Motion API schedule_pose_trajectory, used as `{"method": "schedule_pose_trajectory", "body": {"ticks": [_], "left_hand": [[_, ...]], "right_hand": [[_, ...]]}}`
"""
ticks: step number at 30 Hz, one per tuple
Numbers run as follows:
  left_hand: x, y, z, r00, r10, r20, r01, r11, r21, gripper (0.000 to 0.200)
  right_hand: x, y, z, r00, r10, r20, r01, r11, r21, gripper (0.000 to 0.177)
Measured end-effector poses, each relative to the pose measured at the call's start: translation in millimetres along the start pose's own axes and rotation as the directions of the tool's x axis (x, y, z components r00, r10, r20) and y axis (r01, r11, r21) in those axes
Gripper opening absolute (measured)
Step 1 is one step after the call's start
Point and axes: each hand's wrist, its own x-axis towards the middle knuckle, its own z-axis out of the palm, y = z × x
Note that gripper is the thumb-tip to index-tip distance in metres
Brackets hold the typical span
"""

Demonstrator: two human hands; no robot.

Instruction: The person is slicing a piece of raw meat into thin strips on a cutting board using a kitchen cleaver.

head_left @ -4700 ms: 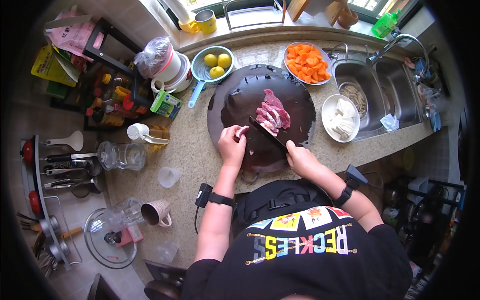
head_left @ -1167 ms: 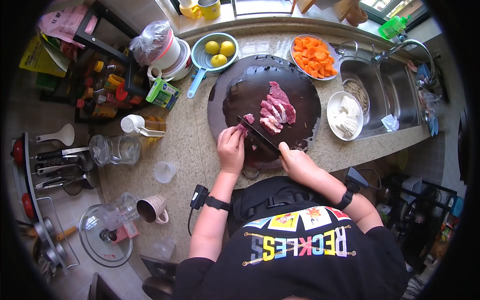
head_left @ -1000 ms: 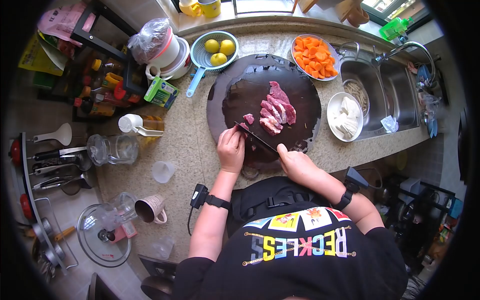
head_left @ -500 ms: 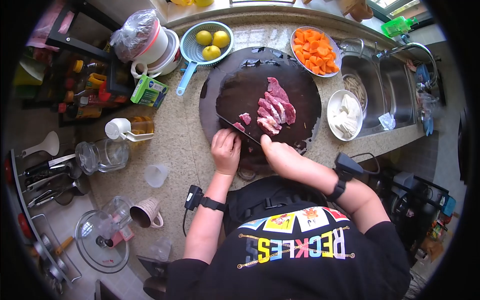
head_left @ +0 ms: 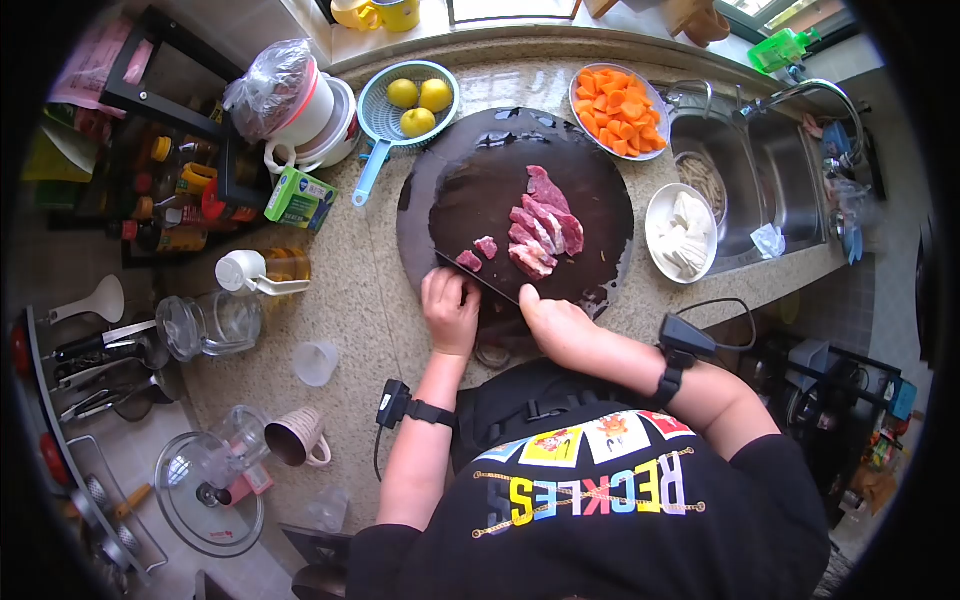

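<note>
Right hand: fingers wrapped round the knife. Left hand: fingers bunched beside the blade, near the board's near-left edge — can't tell what they pinch. Best keep fingertips tucked; meat slices lie mid-board.

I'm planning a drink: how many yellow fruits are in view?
3. The yellow fruits all sit in the blue strainer: two side by side at the back, one in front, nearer the strainer's handle. Others could be hidden elsewhere.
</note>
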Motion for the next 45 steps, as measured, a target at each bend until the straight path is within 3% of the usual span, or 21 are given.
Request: {"method": "schedule_pose_trajectory", "body": {"ticks": [6, 12, 15, 17, 18, 19, 21, 22, 23, 28, 32, 35, 36, 37, 39, 40, 43, 45], "left_hand": [[-6, 3, -4, 0.999, 0.014, 0.039, -0.014, 1.0, 0.012, 0.018], [-18, 8, -16, 0.999, -0.041, -0.011, 0.041, 0.999, -0.014, 0.016], [-15, 11, -17, 0.99, -0.139, 0.008, 0.139, 0.99, -0.038, 0.016], [-9, 21, -16, 0.918, -0.396, 0.033, 0.394, 0.895, -0.207, 0.019], [-4, 23, -17, 0.885, -0.454, 0.107, 0.465, 0.85, -0.246, 0.033], [0, 26, -16, 0.885, -0.453, 0.105, 0.464, 0.851, -0.244, 0.033], [15, 34, -14, 0.98, -0.148, 0.131, 0.131, 0.983, 0.13, 0.048], [20, 37, -12, 0.958, -0.165, 0.235, 0.117, 0.971, 0.207, 0.058], [24, 35, -5, 0.96, -0.095, 0.265, 0.028, 0.969, 0.246, 0.049], [45, 18, 20, 0.955, -0.15, 0.257, 0.098, 0.974, 0.203, 0.016], [66, 8, 14, 0.986, -0.143, 0.084, 0.135, 0.986, 0.094, 0.005], [84, -2, 15, 0.995, -0.062, 0.083, 0.047, 0.984, 0.173, 0.004], [88, -2, 15, 0.953, -0.189, 0.238, 0.151, 0.974, 0.168, 0.015], [86, 1, 16, 0.953, -0.19, 0.237, 0.152, 0.974, 0.17, 0.015], [77, 13, 17, 0.999, 0.022, 0.048, -0.037, 0.943, 0.331, 0.023], [71, 26, 12, 0.995, -0.041, 0.09, 0.008, 0.941, 0.338, 0.029], [48, 41, 14, 0.941, 0.028, 0.338, -0.085, 0.984, 0.155, 0.031], [35, 51, 25, 0.9, 0.022, 0.436, 0.06, 0.983, -0.175, 0.03]], "right_hand": [[43, -8, 15, 0.965, -0.159, -0.209, 0.161, 0.987, -0.008, 0.019], [-7, 11, 7, 0.999, 0.018, -0.035, -0.016, 0.999, 0.034, 0.019], [-18, 25, 11, 0.994, -0.025, -0.108, 0.03, 0.998, 0.05, 0.02], [-22, 30, 10, 0.958, -0.053, -0.281, 0.083, 0.992, 0.095, 0.019], [-25, 31, 5, 0.942, -0.057, -0.33, 0.105, 0.986, 0.128, 0.02], [-29, 32, 1, 0.942, -0.059, -0.331, 0.107, 0.986, 0.129, 0.02], [-36, 36, -5, 0.939, 0.013, -0.345, 0.056, 0.981, 0.188, 0.021], [-39, 42, -2, 0.94, 0.026, -0.34, 0.043, 0.98, 0.195, 0.021], [-44, 46, -1, 0.938, 0.025, -0.345, 0.046, 0.98, 0.196, 0.021], [-66, 56, 5, 0.941, 0.076, -0.328, -0.007, 0.978, 0.208, 0.023], [-77, 70, 5, 0.914, 0.125, -0.387, -0.026, 0.968, 0.251, 0.024], [-82, 78, 3, 0.912, 0.163, -0.376, -0.046, 0.952, 0.302, 0.023], [-82, 80, 3, 0.91, 0.159, -0.384, -0.037, 0.951, 0.306, 0.023], [-83, 81, 2, 0.91, 0.157, -0.383, -0.035, 0.951, 0.306, 0.023], [-86, 81, -2, 0.908, 0.156, -0.388, -0.029, 0.949, 0.314, 0.024], [-86, 83, -2, 0.909, 0.158, -0.387, -0.029, 0.947, 0.319, 0.024], [-86, 89, -3, 0.903, 0.19, -0.385, -0.044, 0.933, 0.357, 0.024], [-86, 91, -4, 0.909, 0.174, -0.38, -0.038, 0.939, 0.341, 0.024]]}}
